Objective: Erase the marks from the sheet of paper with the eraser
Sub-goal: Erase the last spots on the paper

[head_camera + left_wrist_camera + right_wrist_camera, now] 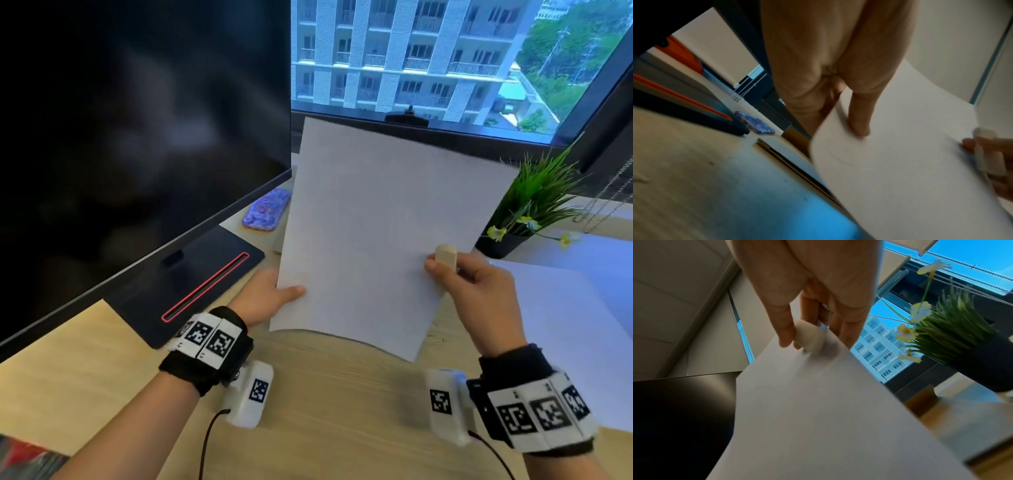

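**Sheet held up off the desk, eraser pinned at its right edge**

Right hand: thumb and fingers curled, pinching both the eraser and the right edge of the sheet of paper. Eraser sits on the near face of the sheet, against the thumb, stubby end pointing up and toward the window.

Left hand: thumb on the near face, fingers behind, pinching the lower left edge. Both hands touch the sheet; only the right has the eraser.

Sheet is lifted and tilted up, long axis running from the near desk edge toward the far window edge. Bottom edge bows and hangs just above the desk.

Look: white, mostly blank. Left wrist view shows a faint curved pencil line near the lower left corner, close to the left thumb. Blurred, can't tell if other marks remain.

Judgement: the mark lies across the sheet from the eraser hand, so erasing likely needs the sheet laid flat first.

Second white sheet lies on the desk toward the right edge; potted plant behind it.
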The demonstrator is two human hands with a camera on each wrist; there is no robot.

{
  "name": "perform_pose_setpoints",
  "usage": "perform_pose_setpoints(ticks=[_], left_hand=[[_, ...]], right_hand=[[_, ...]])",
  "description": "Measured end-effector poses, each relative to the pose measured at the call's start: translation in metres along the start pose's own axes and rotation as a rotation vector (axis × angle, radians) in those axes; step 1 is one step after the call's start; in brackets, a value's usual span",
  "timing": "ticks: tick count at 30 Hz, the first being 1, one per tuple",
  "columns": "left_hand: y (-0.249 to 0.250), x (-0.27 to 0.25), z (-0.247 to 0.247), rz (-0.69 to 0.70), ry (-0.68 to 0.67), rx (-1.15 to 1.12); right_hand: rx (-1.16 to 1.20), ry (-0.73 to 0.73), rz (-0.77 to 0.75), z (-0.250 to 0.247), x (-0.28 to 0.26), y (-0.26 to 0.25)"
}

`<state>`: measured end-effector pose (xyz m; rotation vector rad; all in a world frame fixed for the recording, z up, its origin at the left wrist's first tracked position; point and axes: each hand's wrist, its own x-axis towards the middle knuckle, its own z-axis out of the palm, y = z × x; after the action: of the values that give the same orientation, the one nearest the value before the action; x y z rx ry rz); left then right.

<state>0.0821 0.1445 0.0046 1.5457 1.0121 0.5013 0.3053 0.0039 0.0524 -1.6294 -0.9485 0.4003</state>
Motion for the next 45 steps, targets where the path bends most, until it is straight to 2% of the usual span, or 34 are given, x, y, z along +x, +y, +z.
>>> perform_pose_setpoints(ticks=[3, 6, 9, 11, 15, 17, 19, 22, 26, 30, 32, 35, 37, 39, 41, 45], left_hand=[[0.007, -0.002, -0.001, 0.011, -0.075, -0.022], [0.003, -0.004, 0.000, -0.030, -0.152, 0.057], [-0.006, -0.007, 0.004, -0.087, -0.203, 0.136], [-0.012, -0.009, 0.006, -0.121, -0.185, 0.167], [-0.017, -0.011, 0.010, -0.068, -0.057, 0.475], [-0.017, -0.011, 0.013, 0.007, -0.093, 0.613], [-0.019, -0.008, 0.017, 0.053, -0.218, 0.811], [-0.026, 0.000, 0.023, 0.021, -0.394, 1.027], [-0.029, 0.006, 0.028, -0.024, -0.500, 1.119], [-0.029, 0.008, 0.026, -0.033, -0.515, 1.121], [-0.031, 0.009, 0.025, -0.018, -0.490, 1.099], [-0.034, 0.011, 0.024, 0.021, -0.434, 1.083], [-0.035, 0.013, 0.023, 0.033, -0.429, 1.097], [-0.036, 0.013, 0.023, 0.037, -0.448, 1.117], [-0.035, 0.012, 0.023, 0.034, -0.474, 1.133], [-0.033, 0.012, 0.021, 0.020, -0.490, 1.108]], right_hand=[[-0.017, -0.011, -0.047, -0.008, 0.015, -0.011], [-0.061, -0.044, -0.040, -0.009, 0.030, -0.012], [-0.100, -0.118, 0.100, -0.005, 0.043, 0.009], [-0.134, -0.190, 0.231, -0.003, 0.047, 0.033], [-0.258, -0.275, 0.422, -0.001, 0.042, 0.071], [-0.327, -0.285, 0.451, 0.000, 0.038, 0.078], [-0.392, -0.288, 0.457, 0.002, 0.036, 0.078], [-0.487, -0.308, 0.441, 0.006, 0.033, 0.070], [-0.618, -0.339, 0.384, 0.015, 0.029, 0.056], [-0.824, -0.222, 0.114, 0.039, 0.023, 0.043], [-0.738, -0.333, 0.075, 0.053, 0.015, 0.030], [-0.570, -0.669, 0.200, 0.075, 0.000, 0.017], [-0.613, -0.875, 0.195, 0.086, -0.010, 0.016], [-0.705, -1.022, 0.117, 0.095, -0.020, 0.017], [-0.749, -1.067, 0.031, 0.101, -0.026, 0.020], [-0.785, -0.983, -0.038, 0.112, -0.030, 0.028]])
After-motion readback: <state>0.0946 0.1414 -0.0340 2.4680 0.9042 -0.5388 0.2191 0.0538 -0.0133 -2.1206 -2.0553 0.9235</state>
